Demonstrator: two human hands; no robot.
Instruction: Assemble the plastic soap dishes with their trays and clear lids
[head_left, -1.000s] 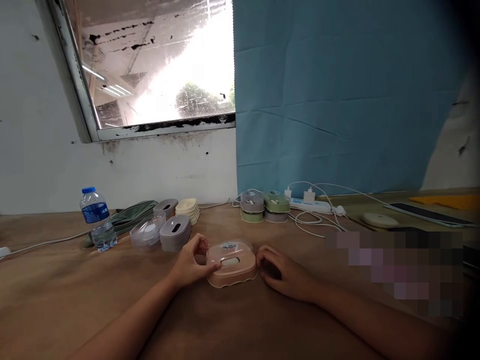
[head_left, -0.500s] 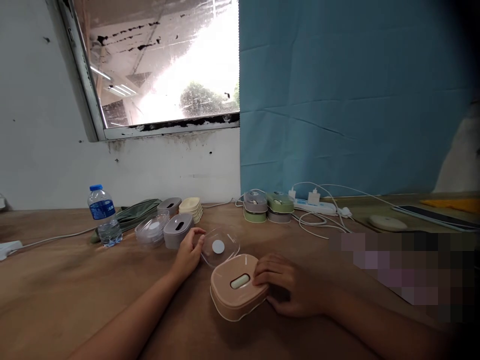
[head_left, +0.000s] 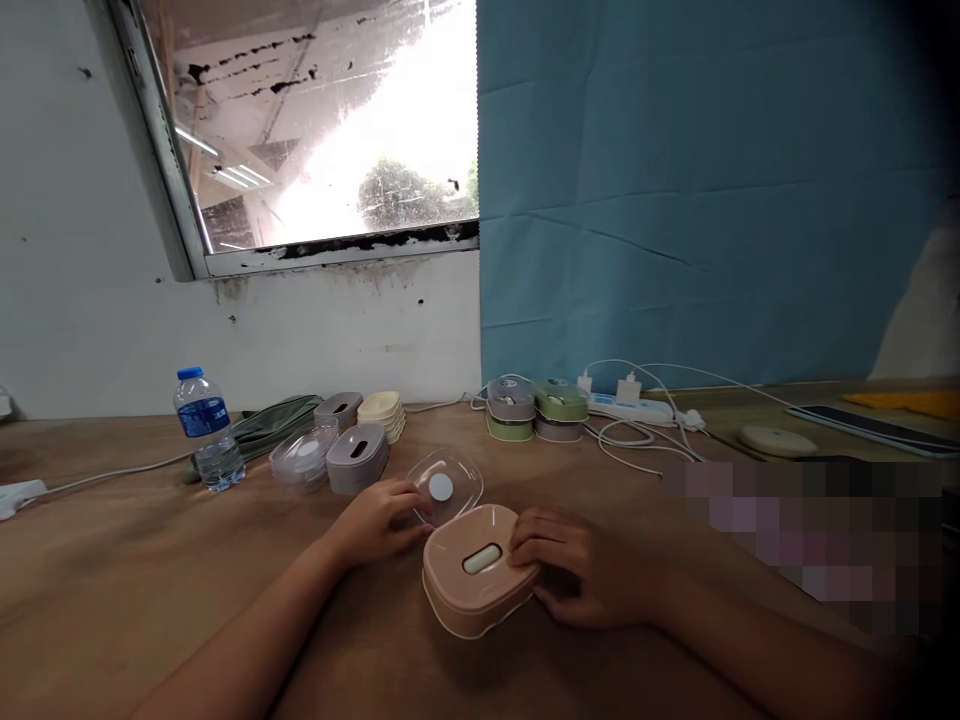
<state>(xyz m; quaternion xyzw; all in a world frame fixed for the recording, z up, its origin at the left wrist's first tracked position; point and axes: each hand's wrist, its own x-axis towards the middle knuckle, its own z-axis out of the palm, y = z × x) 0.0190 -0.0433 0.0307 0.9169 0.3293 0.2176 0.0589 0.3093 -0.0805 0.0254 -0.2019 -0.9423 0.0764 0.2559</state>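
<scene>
My right hand (head_left: 570, 565) grips the right side of a peach plastic box (head_left: 461, 570), fingers on top and thumb low at the side. The box has rounded corners, a pale bottom rim and an oval slot in its top with a pale piece inside. Just behind it lies a clear lid (head_left: 463, 480) with a round white sticker. At the lid's near left edge, my left hand (head_left: 382, 522) is open, thumb and fingers apart. Its fingertips overlap the lid's rim, and the thumb is close to the box's left corner.
Grey slotted boxes (head_left: 357, 460), stacked clear lids (head_left: 300, 462) and cream trays (head_left: 381, 410) stand at the back left beside a water bottle (head_left: 206, 430). Green and grey boxes (head_left: 559, 405) are stacked at the back, near a power strip (head_left: 637, 410) with loose white cables.
My left hand has slid right and nearer, from the clear lid's left side toward the peach box's corner. The lid has shifted slightly. My right hand still holds the box.
</scene>
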